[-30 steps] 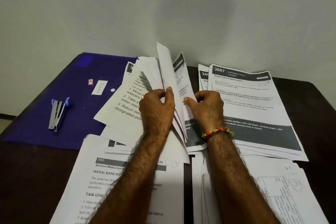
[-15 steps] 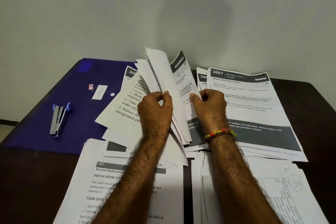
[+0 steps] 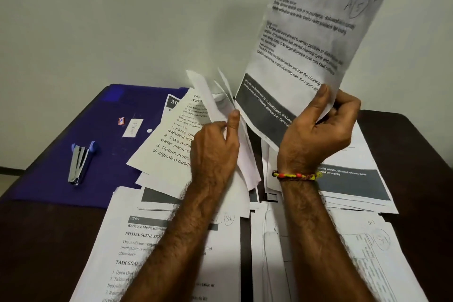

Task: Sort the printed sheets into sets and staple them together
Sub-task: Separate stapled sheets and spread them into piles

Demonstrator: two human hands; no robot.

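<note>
My right hand (image 3: pixel 318 130) pinches the lower edge of a printed sheet headed "Load Dishwasher" (image 3: pixel 313 32) and holds it up, tilted, above the table. My left hand (image 3: pixel 215 149) grips a fanned bundle of loose sheets (image 3: pixel 171 135) that stand partly upright at the table's middle. A silver stapler with blue ends (image 3: pixel 79 162) lies on a purple folder (image 3: pixel 73 130) at the left, away from both hands. More printed stacks lie flat in front: one headed "Retrieve Medication" (image 3: pixel 147 240) at the left, another marked "S-1" (image 3: pixel 367 252) at the right.
A stack with a dark grey band (image 3: pixel 355 184) lies at the right behind my right wrist. The dark brown table (image 3: pixel 36 240) shows at both sides, and a pale wall (image 3: pixel 122 19) rises right behind it.
My right hand has pulled one sheet out of the bundle and lifted it high to the right. My left hand still grips the remaining fanned sheets in about the same place.
</note>
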